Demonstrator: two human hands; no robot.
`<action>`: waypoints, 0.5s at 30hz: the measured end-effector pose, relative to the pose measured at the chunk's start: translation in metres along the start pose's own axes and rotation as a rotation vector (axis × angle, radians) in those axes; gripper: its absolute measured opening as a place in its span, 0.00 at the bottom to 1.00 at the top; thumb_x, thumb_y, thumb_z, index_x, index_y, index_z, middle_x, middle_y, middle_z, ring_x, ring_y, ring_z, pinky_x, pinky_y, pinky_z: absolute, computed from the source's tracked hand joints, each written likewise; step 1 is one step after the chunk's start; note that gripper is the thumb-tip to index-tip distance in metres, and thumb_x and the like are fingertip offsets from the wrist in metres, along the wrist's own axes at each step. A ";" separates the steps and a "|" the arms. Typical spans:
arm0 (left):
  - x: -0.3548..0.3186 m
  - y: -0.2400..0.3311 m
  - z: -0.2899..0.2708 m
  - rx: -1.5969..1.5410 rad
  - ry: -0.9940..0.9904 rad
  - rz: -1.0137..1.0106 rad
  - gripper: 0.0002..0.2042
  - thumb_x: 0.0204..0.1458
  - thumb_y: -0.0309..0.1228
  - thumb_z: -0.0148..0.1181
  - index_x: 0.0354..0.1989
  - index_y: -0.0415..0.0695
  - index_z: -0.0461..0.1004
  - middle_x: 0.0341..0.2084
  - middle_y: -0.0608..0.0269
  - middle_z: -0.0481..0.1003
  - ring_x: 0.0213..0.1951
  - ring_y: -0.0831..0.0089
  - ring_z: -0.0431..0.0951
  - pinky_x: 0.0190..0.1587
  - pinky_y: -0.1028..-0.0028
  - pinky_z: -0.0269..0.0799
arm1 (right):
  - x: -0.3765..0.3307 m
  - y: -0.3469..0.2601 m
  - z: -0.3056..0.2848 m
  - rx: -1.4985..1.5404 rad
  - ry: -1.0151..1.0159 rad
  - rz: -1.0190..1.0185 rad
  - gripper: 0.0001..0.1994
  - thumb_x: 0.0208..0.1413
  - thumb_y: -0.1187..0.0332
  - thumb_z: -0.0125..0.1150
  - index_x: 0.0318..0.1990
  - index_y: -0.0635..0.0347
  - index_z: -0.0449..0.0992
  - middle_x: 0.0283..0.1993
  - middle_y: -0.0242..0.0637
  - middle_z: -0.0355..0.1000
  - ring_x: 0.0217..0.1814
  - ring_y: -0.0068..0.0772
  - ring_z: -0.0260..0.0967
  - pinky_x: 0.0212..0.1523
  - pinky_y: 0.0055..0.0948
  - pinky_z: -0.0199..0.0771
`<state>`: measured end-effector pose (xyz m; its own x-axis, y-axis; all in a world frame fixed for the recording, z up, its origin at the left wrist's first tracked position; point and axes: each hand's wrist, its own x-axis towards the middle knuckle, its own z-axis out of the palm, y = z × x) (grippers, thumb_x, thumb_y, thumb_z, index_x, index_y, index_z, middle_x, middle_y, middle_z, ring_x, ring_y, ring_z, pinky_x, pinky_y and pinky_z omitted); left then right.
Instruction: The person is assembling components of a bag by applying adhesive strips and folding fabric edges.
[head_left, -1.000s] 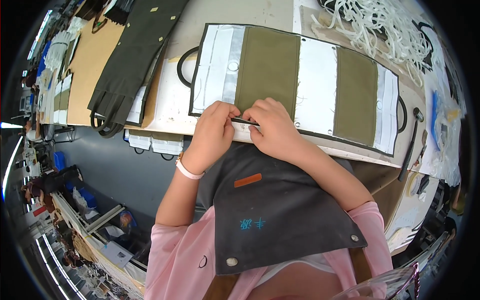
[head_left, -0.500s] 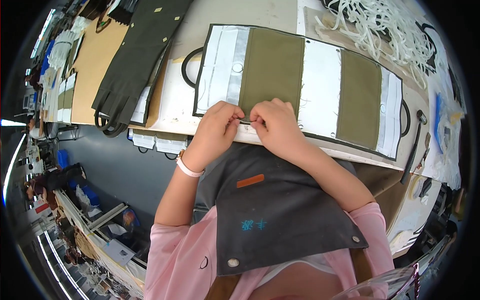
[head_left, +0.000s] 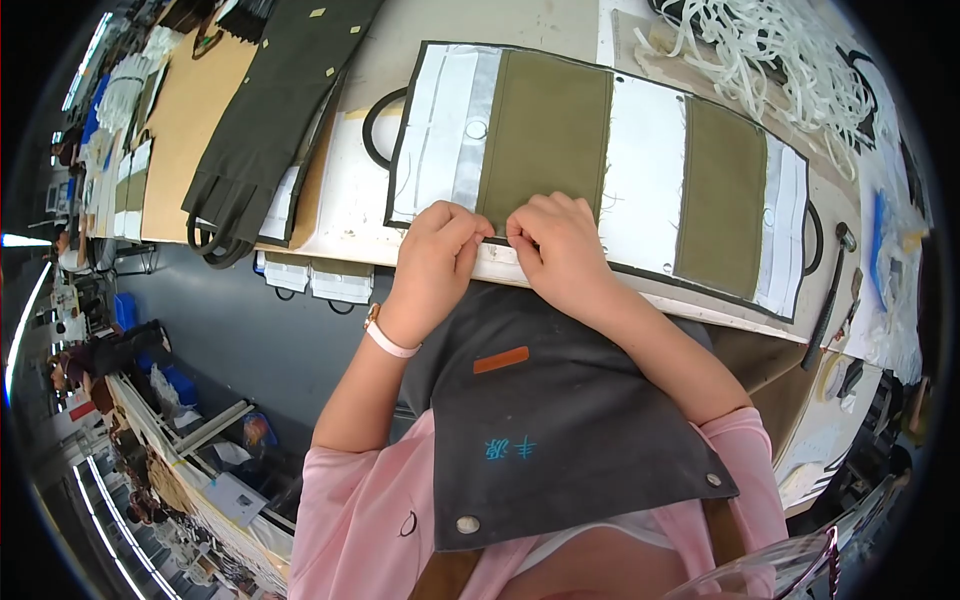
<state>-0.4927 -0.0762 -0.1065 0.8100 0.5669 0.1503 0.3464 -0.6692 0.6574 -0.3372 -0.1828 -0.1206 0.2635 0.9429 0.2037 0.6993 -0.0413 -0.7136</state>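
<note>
A flat, unfolded bag panel point(head_left: 545, 130) lies on the table before me, olive and white in bands, with dark binding along its edges and a black loop handle at either end. Both hands are at its near edge, under the wider olive band. My left hand point(head_left: 438, 255) pinches the dark edge with thumb and curled fingers. A short way to the right, my right hand point(head_left: 562, 245) is pinched on the same edge, its fingertips partly hidden behind the knuckles. Between the two hands a short stretch of the binding shows.
A stack of dark bag pieces point(head_left: 265, 130) with handles lies to the left. At the far right is a heap of white strips point(head_left: 750, 50). A hammer point(head_left: 830, 290) rests right of the panel. More pieces point(head_left: 330, 283) hang below the table point(head_left: 350, 220) edge.
My hands have moved slightly apart along the near edge, showing more binding between them. The panel has shifted very little.
</note>
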 end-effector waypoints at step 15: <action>-0.013 0.005 0.007 0.273 0.075 0.227 0.11 0.45 0.16 0.59 0.37 0.41 0.79 0.36 0.60 0.73 0.39 0.61 0.74 0.44 0.65 0.70 | -0.008 0.007 -0.005 -0.022 -0.061 -0.190 0.04 0.46 0.78 0.59 0.28 0.57 0.73 0.34 0.33 0.67 0.40 0.38 0.63 0.44 0.36 0.60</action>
<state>-0.4981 -0.0896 -0.1103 0.8471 0.4159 0.3307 0.2833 -0.8800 0.3812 -0.3315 -0.1925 -0.1242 0.0854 0.9526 0.2920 0.7473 0.1326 -0.6511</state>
